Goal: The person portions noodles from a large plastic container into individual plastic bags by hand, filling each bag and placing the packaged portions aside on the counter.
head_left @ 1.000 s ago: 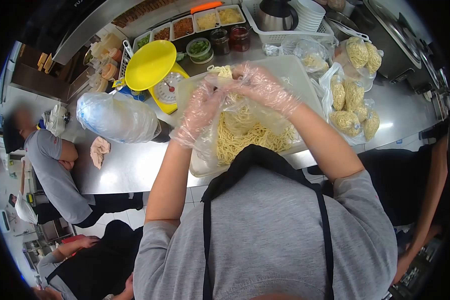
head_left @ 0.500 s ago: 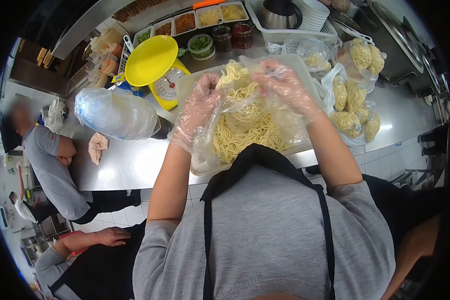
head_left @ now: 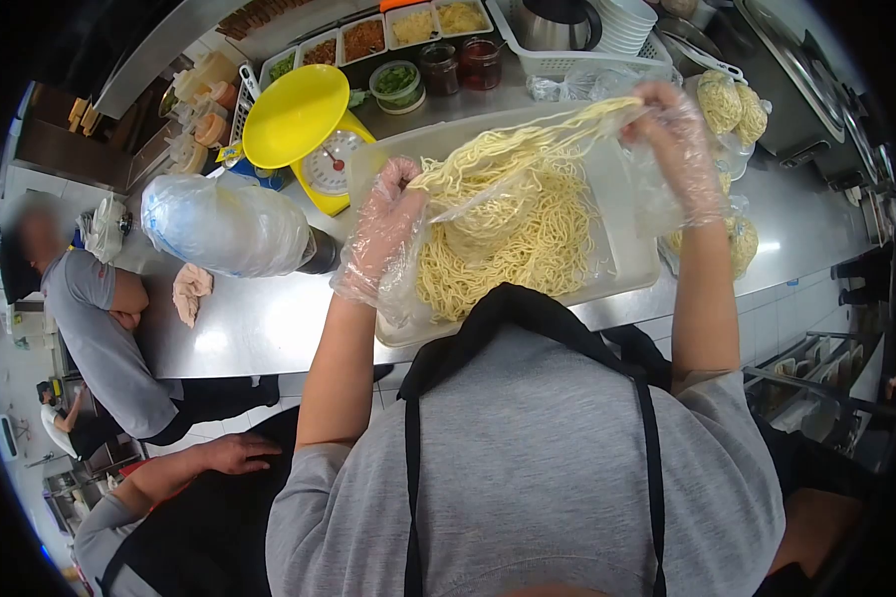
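Yellow noodles lie heaped in a shallow whitish tray on the steel counter. My left hand, in a clear plastic glove, pinches the left end of a bundle of noodle strands over the tray's left side. My right hand, gloved too, grips the bundle's other end above the tray's upper right corner. Between the hands the strands stretch out, slanting up to the right. Something clear and plastic shows among the noodles near my left hand; I cannot tell whether it is a bag.
A yellow scale and a plastic-wrapped stack stand on the left. Topping containers, a tub of chopped greens and jars line the back. Bagged noodles lie right. Co-workers stand at the left.
My right hand has moved right and slightly up, drawing noodle strands out. My left hand stays near the same place, slightly lower. The clump that was lifted between both hands is now stretched out.
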`<state>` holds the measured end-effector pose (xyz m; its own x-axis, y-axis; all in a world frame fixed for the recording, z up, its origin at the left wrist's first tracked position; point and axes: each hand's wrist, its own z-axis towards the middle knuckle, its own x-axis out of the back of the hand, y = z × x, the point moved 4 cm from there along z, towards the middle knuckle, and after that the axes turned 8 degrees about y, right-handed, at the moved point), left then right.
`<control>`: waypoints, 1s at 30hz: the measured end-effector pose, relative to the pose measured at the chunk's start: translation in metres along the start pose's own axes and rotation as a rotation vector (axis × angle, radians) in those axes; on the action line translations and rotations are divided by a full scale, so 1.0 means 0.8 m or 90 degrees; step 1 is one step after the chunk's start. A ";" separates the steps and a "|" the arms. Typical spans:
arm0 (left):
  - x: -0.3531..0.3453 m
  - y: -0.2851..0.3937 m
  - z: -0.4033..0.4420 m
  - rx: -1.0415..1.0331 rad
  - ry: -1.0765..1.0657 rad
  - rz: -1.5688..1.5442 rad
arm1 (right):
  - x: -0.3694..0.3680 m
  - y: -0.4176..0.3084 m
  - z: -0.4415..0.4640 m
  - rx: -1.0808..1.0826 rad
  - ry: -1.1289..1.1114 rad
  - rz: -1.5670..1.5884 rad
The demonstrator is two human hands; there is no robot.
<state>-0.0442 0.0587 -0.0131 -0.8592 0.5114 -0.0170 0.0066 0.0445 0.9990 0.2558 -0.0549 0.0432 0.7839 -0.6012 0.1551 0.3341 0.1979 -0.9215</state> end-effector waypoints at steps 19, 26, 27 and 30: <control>0.013 -0.013 -0.002 0.020 0.023 0.046 | 0.019 -0.116 0.034 0.033 0.000 0.025; 0.001 0.014 -0.006 -0.155 -0.004 0.228 | -0.093 -0.027 -0.016 0.216 -0.465 -0.262; -0.001 0.016 -0.004 -0.184 -0.038 0.220 | -0.113 -0.037 -0.013 0.258 -0.473 -0.250; -0.011 0.005 -0.004 -0.243 -0.067 0.206 | -0.160 -0.055 -0.021 0.297 -0.491 -0.213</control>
<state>-0.0386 0.0518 -0.0091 -0.7881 0.5312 0.3109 0.0601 -0.4364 0.8977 0.1318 0.0002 0.0574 0.6831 -0.0413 0.7291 0.6473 0.4966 -0.5783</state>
